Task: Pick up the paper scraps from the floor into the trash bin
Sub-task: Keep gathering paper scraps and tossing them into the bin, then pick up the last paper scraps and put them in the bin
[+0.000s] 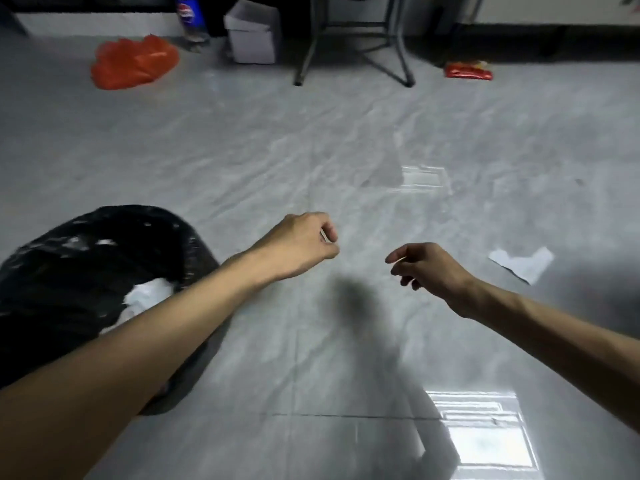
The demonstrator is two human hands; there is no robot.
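A white paper scrap (523, 263) lies flat on the grey tile floor, to the right of my right hand. The trash bin (69, 258), lined with a black bag, stands at the left under my left forearm, with white crumpled paper (149, 294) inside it. My left hand (301, 244) is held in a fist over the floor just right of the bin, and a thin pale sliver of paper shows between thumb and finger. My right hand (427, 268) hovers with its fingers curled and pinches a thin pale sliver at the fingertips.
At the far side of the floor lie an orange plastic bag (135, 62), a Pepsi bottle (188, 19), an open white cardboard box (254, 32), dark metal stand legs (353, 46) and a red snack wrapper (469, 71).
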